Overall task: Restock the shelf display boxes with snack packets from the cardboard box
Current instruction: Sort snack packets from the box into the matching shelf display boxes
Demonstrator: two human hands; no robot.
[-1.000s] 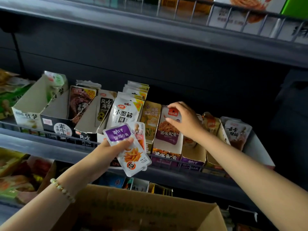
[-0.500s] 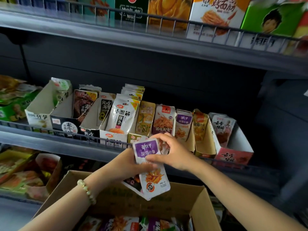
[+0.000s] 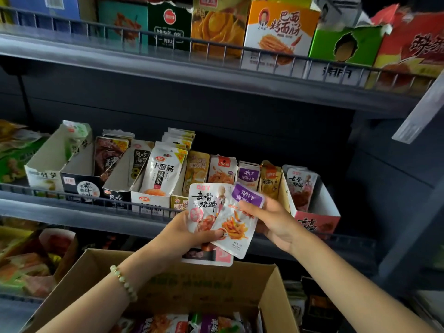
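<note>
Here we hold two snack packets in front of the middle shelf [image 3: 72, 213], above the open cardboard box [image 3: 96, 267]. Our left hand [image 3: 182, 233] grips the white-and-pink packet [image 3: 204, 200] from below, fingers curled behind it and thumb pressed across its front; the thumb tip also lies on the purple-topped packet [image 3: 236, 227], which overlaps it. Our right hand [image 3: 276, 222] pinches that purple-topped packet at its right edge, thumb on the front, fingers curled behind. More packets lie in the bottom of the cardboard box. On the shelf a row of display boxes stands behind a wire rail [image 3: 48, 191]. The pink display box [image 3: 317, 221] at the right end holds matching white-and-pink packets, and a shelved purple packet [image 3: 248, 175] stands upright two slots to its left. A bead bracelet [image 3: 123, 282] circles our left wrist.
</note>
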